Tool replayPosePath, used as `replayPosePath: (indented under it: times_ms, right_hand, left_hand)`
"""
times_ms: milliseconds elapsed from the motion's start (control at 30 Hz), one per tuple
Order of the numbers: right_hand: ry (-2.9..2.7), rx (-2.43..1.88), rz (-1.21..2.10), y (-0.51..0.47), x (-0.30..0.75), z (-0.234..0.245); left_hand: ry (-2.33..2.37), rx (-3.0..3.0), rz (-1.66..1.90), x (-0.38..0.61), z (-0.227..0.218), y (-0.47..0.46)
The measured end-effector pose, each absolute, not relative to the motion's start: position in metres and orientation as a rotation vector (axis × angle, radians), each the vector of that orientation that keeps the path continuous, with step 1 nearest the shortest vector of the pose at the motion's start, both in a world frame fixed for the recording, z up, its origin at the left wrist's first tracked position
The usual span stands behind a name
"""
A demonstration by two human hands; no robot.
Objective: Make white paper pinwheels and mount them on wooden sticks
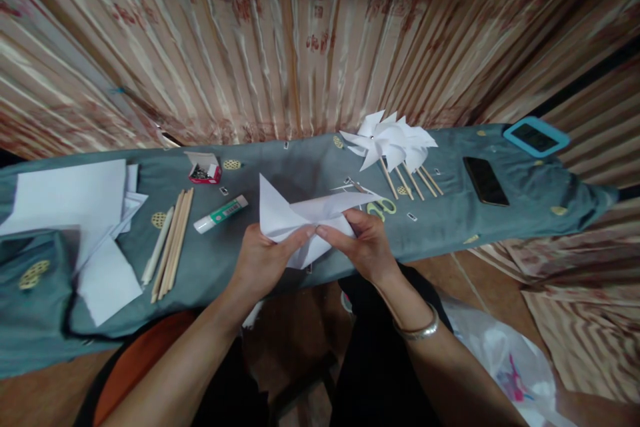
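Observation:
A white paper pinwheel is held up over the table's front edge, its corners curled in toward the middle. My left hand grips its left side, and my right hand grips the right. Both thumbs press together at the pinwheel's centre; the fingers behind the paper are hidden. Just beyond my right hand lie scissors with light green handles, partly covered by the paper, beside thin paper scraps. To the left of my hands rests a glue stick with a green label.
Finished pinwheels on wooden sticks lie at the back right. Farther right are a black phone and a blue-framed device. On the left are an open red box of small metal pieces, wooden sticks and white paper sheets.

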State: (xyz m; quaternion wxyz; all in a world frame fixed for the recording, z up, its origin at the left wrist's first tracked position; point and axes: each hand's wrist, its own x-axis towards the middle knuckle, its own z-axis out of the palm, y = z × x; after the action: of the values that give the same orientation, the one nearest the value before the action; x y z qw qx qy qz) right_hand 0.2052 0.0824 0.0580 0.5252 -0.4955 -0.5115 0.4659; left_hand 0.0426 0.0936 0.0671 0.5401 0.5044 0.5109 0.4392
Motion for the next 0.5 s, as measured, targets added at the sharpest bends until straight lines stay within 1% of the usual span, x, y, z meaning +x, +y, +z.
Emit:
replayPosePath:
  times_ms: [500]
  right_hand:
    - [-1.238,-1.193,1.071,0.0895,0.2007,0.0531]
  left_hand:
    - [1.279,1.157,1.099,0.0456,0.063,0.1]
